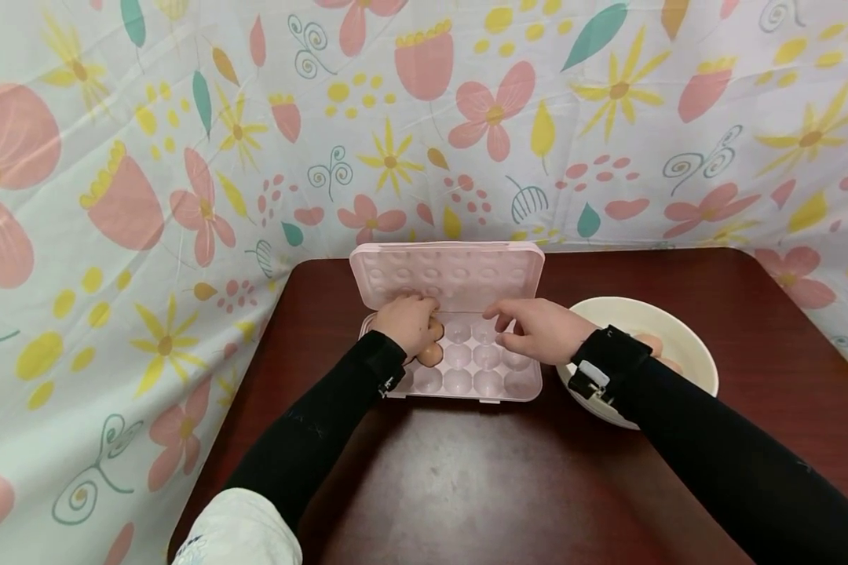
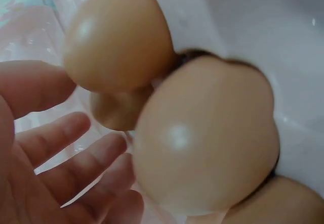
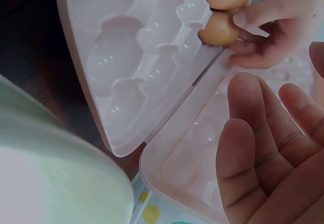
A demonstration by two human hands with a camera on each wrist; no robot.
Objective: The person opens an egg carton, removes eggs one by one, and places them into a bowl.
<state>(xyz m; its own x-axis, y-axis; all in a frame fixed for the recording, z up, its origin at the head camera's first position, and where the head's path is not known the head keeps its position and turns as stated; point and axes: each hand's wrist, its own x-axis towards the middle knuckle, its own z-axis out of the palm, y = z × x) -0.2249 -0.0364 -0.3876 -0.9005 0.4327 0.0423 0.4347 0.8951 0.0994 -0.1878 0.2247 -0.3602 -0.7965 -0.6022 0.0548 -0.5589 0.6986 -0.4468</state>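
A pink plastic egg carton [image 1: 459, 399] lies on the table with its lid [image 1: 459, 275] raised. My left hand [image 1: 404, 323] is over its left side, beside brown eggs [image 1: 430, 355] seated in the hollows. In the left wrist view the thumb touches an upper egg [image 2: 119, 37]. The other fingers spread loosely near a lower egg [image 2: 121, 110], and a large egg [image 2: 207, 138] sits closest to the camera. Over the carton's right side is my right hand [image 1: 540, 328], its fingers slightly bent and holding nothing. The left fingertips are partly hidden in the head view.
A cream bowl [image 1: 707, 369] with a few eggs [image 1: 650, 343] stands right of the carton, partly under my right forearm. The dark wooden table [image 1: 466, 471] extends in front. A flowered cloth [image 1: 424, 157] hangs behind and to the left.
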